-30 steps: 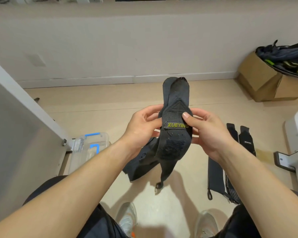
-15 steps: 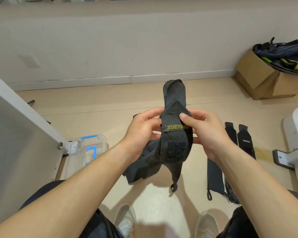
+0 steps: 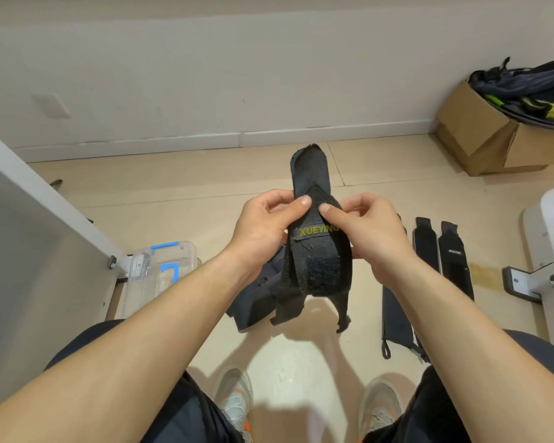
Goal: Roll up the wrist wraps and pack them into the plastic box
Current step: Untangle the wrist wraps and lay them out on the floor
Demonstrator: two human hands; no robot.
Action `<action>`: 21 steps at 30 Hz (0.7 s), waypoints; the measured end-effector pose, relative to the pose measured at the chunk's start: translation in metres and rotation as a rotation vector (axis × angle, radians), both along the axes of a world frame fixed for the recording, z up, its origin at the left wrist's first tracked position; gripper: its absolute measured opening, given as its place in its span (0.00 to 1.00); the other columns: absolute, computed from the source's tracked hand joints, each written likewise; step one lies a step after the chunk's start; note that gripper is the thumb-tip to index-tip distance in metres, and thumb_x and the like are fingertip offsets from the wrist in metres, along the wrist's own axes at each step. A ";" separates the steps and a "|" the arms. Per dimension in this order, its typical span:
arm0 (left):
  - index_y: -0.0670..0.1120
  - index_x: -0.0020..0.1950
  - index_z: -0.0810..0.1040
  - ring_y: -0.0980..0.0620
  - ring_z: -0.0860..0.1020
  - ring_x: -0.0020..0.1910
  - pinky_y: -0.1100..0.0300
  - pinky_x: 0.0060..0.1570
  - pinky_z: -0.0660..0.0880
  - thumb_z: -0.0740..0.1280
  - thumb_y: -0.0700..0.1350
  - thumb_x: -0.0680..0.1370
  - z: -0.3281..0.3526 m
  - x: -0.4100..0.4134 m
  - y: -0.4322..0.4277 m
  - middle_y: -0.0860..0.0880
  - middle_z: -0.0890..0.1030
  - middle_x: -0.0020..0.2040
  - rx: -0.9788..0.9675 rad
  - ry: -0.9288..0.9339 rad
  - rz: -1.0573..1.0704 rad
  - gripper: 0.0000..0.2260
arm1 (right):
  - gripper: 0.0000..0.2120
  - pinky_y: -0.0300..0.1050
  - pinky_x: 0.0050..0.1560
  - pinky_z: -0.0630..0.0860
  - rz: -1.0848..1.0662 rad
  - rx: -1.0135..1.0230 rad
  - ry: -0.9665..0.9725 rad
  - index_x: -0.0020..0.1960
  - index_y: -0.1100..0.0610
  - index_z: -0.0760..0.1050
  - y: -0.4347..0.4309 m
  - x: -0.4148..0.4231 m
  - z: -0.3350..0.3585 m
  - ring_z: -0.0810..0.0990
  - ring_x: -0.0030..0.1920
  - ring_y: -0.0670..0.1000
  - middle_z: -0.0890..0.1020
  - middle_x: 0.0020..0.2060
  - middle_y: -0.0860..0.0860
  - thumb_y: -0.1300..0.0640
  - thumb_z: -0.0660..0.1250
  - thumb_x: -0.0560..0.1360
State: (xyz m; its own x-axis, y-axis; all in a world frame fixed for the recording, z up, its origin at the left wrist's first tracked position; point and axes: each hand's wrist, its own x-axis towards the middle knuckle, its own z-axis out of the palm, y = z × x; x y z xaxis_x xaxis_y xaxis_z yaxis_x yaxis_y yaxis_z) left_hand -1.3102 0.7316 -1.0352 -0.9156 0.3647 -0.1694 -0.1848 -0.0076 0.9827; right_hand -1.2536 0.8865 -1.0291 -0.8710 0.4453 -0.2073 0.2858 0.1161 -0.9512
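I hold a black wrist wrap [image 3: 317, 266] with a yellow "XUEYING" label in front of me, above the floor. My left hand [image 3: 263, 228] pinches its left edge with the thumb on top. My right hand [image 3: 365, 231] pinches its right edge the same way. The wrap's far end sticks up past my fingers; its near end and a thin loop hang down. A clear plastic box [image 3: 160, 270] with blue latches sits on the floor to the left. Two more black wrist wraps [image 3: 442, 266] lie flat on the floor to the right.
A grey panel [image 3: 29, 251] stands at the left beside the box. A cardboard box [image 3: 480, 135] with dark straps sits at the far right by the wall. A white metal frame [image 3: 550, 251] is at the right edge. More dark fabric [image 3: 256, 298] lies under the wrap. My shoes [image 3: 237, 401] are below.
Both thumbs have moved up the wrap from beside the label to above it, closer together. The hanging loop end has swung to the right.
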 end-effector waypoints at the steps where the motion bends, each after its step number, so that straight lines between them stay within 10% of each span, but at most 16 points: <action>1: 0.39 0.56 0.81 0.56 0.84 0.40 0.62 0.39 0.79 0.70 0.44 0.81 0.001 0.000 0.000 0.50 0.86 0.43 0.008 -0.006 0.009 0.09 | 0.17 0.63 0.50 0.83 -0.016 0.018 0.003 0.51 0.54 0.76 0.000 0.000 -0.001 0.85 0.42 0.52 0.81 0.39 0.50 0.45 0.78 0.72; 13: 0.32 0.64 0.75 0.39 0.82 0.53 0.43 0.61 0.78 0.58 0.46 0.87 0.004 -0.001 0.018 0.33 0.82 0.55 0.274 -0.218 0.201 0.17 | 0.29 0.56 0.67 0.74 0.235 0.023 -0.050 0.60 0.45 0.78 -0.022 0.000 -0.012 0.81 0.60 0.48 0.85 0.56 0.43 0.28 0.60 0.69; 21: 0.32 0.63 0.77 0.43 0.84 0.47 0.50 0.50 0.82 0.64 0.47 0.84 0.006 -0.006 0.015 0.38 0.84 0.50 0.238 -0.190 0.116 0.18 | 0.07 0.57 0.63 0.79 0.195 -0.042 0.152 0.58 0.49 0.80 -0.027 0.003 -0.017 0.85 0.54 0.49 0.87 0.51 0.47 0.55 0.65 0.83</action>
State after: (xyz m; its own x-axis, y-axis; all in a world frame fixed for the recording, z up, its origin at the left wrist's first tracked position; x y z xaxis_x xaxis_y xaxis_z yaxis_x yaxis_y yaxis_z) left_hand -1.3157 0.7463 -1.0288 -0.9135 0.3099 -0.2635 -0.3490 -0.2642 0.8991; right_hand -1.2508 0.8595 -1.0465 -0.9622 0.2598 -0.0819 0.1150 0.1148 -0.9867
